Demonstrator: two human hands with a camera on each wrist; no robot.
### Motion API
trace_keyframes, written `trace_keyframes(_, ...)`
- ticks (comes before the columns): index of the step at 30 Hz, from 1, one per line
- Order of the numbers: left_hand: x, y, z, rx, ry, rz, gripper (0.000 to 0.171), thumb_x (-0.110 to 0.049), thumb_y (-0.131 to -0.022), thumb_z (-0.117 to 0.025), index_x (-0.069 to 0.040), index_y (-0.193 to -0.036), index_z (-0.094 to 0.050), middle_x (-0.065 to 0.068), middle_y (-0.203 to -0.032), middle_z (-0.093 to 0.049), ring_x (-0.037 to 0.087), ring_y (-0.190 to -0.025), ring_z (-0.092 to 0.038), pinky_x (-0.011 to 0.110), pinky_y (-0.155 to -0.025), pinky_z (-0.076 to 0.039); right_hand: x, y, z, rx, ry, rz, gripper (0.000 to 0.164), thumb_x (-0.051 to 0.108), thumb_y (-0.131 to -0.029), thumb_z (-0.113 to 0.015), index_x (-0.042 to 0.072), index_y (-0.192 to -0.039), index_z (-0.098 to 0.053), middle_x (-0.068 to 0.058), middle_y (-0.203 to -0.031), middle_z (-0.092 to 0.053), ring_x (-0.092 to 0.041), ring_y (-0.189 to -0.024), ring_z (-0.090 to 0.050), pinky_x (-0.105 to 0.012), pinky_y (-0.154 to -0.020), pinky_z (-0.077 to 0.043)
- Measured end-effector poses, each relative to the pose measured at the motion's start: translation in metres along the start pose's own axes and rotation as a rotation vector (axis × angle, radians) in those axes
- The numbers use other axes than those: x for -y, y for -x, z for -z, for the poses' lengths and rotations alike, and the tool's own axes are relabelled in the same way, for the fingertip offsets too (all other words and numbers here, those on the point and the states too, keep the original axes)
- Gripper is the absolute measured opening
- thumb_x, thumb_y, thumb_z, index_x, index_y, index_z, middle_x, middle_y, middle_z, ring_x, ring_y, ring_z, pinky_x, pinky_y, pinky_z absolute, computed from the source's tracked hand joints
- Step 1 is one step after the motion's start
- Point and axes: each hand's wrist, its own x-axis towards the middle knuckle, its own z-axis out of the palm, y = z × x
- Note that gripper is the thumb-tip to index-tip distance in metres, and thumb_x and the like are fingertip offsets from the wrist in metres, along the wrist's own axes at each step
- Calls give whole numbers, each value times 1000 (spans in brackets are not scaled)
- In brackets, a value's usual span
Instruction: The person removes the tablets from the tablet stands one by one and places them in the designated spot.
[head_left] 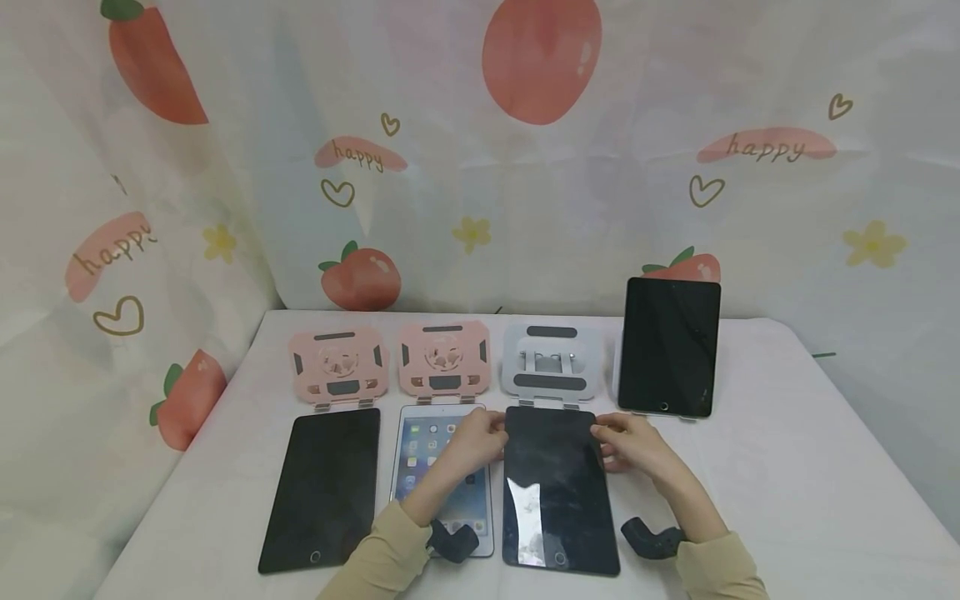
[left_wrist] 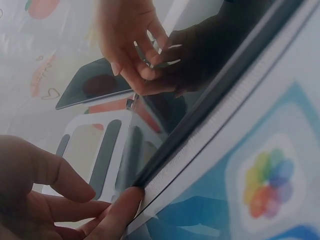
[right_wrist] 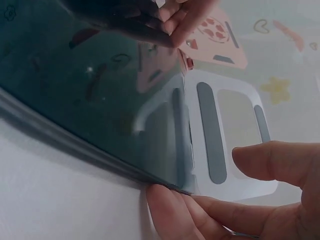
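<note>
A black tablet [head_left: 558, 492] lies face up, its top edge by the hinge of a white folding stand [head_left: 551, 362]. My left hand [head_left: 476, 440] touches its upper left edge with the fingertips. In the left wrist view the left thumb [left_wrist: 70, 180] stays apart from the tablet. At the upper right corner my right hand [head_left: 630, 442] touches the side edge. The right wrist view shows the right fingertips [right_wrist: 170, 212] against that edge, with the thumb [right_wrist: 270, 160] raised clear of it. Under my left forearm lies a white tablet [head_left: 408, 467] with a lit screen, partly hidden.
Another black tablet [head_left: 322, 492] lies at the left. Two pink stands [head_left: 360, 342] [head_left: 408, 342] stand behind the left tablets. At the back right a black tablet [head_left: 667, 350] leans upright on a stand. A patterned curtain [head_left: 585, 208] hangs behind the white table [head_left: 787, 500].
</note>
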Motion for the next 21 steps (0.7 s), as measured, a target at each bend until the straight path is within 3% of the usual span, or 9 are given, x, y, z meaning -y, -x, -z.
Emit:
trace_keyframes(4, 0, 0, 0, 0, -17, -1, 35, 0, -87, -50, 9, -118, -63, 11, -91, -54, 12, -61, -58, 20, -55, -50, -2, 0, 1, 0, 6, 5, 49, 20, -97, -51, -13, -132, -44, -30, -115, -58, -21, -88, -64, -33, -71, -60)
trace_keyframes(14, 0, 1, 1, -15, -9, -1, 37, -4, -89, -50, 10, -122, -59, 11, -90, -54, 12, -60, -62, 17, -53, -52, -2, 0, 4, 19, 3, 11, 48, 20, -98, -50, -13, -132, -44, -31, -119, -57, -20, -88, -63, -34, -73, -60)
trace_keyframes(21, -4, 5, 2, -55, -34, -29, 31, -8, -91, -52, 2, -118, -64, 10, -95, -58, 12, -66, -61, 19, -53, -48, -5, -1, 10, 27, 2, 36, 47, 22, -99, -49, -12, -132, -45, -28, -112, -59, -17, -83, -62, -32, -71, -60)
